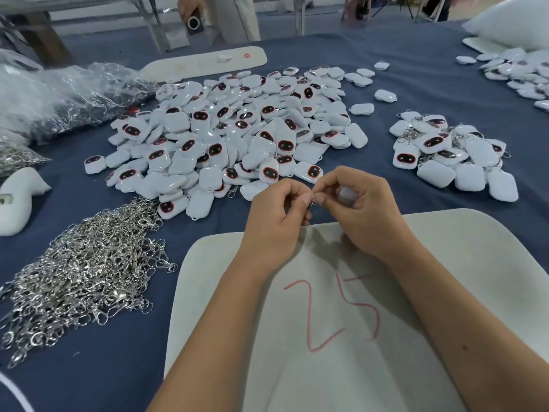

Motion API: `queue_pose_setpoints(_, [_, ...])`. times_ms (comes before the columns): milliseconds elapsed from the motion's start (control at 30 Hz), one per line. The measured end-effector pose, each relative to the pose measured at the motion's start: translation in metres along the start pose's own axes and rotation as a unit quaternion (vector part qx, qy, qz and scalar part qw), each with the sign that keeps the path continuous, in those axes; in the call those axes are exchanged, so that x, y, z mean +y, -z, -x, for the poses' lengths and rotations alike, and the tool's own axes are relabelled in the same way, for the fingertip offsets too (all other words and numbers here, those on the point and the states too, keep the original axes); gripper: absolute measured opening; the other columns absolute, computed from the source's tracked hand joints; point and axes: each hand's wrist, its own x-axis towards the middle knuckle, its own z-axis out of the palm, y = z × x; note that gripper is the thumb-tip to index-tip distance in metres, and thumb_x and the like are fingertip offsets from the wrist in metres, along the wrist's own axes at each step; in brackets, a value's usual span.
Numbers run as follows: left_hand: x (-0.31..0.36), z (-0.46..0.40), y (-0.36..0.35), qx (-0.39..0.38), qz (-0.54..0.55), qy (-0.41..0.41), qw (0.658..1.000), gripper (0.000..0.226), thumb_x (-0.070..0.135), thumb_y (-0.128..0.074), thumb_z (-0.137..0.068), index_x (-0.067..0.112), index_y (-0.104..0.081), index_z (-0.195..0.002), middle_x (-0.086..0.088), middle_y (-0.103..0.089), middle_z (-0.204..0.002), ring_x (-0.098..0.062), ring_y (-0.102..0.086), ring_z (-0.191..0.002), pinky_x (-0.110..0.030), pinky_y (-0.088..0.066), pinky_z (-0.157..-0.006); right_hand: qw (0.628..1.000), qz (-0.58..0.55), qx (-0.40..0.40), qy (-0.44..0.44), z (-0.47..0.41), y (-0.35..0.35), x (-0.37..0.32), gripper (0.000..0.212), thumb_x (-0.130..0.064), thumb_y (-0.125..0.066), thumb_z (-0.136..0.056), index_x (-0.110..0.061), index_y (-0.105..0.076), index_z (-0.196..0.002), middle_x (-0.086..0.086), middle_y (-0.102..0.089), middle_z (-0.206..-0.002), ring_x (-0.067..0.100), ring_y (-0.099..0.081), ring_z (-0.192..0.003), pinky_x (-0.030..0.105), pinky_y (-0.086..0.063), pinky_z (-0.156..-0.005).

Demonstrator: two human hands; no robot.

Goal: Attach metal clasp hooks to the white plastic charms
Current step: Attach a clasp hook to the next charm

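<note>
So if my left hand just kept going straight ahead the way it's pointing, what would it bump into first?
Probably the right hand: the left hand angles toward it, both pinching the metal clasp hook. Past that lies the big charm pile, though depth is unclear.

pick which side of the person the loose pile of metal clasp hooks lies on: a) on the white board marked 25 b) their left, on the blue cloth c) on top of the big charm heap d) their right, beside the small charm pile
b: the loose pile of metal clasp hooks lies on the blue cloth to the person's left, apart from the white board and nearer than the big charm heap.
</note>
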Motion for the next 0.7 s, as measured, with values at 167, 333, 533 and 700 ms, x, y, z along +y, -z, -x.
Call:
queue_pose_setpoints(167, [0.0000,0.0005,-0.0050,0.037,-0.055,-0.046,0.997,0.014,0.004,-0.055,-0.099,0.008,-0.063,-0.088,-0.001,-0.064,-0.078,-0.017,-0.062,-0.071,-0.042,-0.055,-0.069,0.999,0.015,0.026,0.029,0.0009,-0.0015,-0.0029,0.011,0.005,-0.074,-0.090,-0.006,-0.072,-0.088,0.002,-0.070,-0.086,0.019,-0.065,-0.082,0.035,-0.054,-0.081])
queue_pose_setpoints(333, [-0.0003,0.0002,-0.0069,0.076,-0.087,-0.092,0.989,0.012,0.004,-0.058,-0.099,0.009,-0.063,-0.089,-0.001,-0.064,-0.081,-0.021,-0.063,-0.076,-0.039,-0.052,-0.071,0.997,0.030,0.045,0.045,0.0014,-0.0028,-0.0051,0.012,0.006,-0.073,-0.089,-0.006,-0.071,-0.088,0.002,-0.068,-0.085,0.019,-0.063,-0.081,0.035,-0.053,-0.078])
queue_pose_setpoints(533, [0.0022,-0.0004,-0.0026,0.071,-0.163,-0.134,0.975,0.012,0.004,-0.061,-0.098,0.007,-0.065,-0.087,0.000,-0.059,-0.082,-0.020,-0.056,-0.076,-0.025,-0.042,-0.069,0.996,0.050,0.053,0.055,0.0020,-0.0029,-0.0059,0.012,0.005,-0.073,-0.089,-0.006,-0.070,-0.089,-0.003,-0.064,-0.084,0.019,-0.062,-0.081,0.038,-0.052,-0.074])
queue_pose_setpoints(700, [0.0050,-0.0005,-0.0020,0.091,-0.185,-0.158,0.966,0.014,0.000,-0.062,-0.096,0.007,-0.065,-0.085,0.006,-0.055,-0.083,-0.011,-0.049,-0.076,-0.014,-0.034,-0.070,0.993,0.063,0.066,0.076,0.0026,-0.0042,-0.0062,0.014,0.006,-0.072,-0.090,-0.008,-0.069,-0.089,-0.007,-0.061,-0.083,0.017,-0.059,-0.077,0.037,-0.049,-0.067])
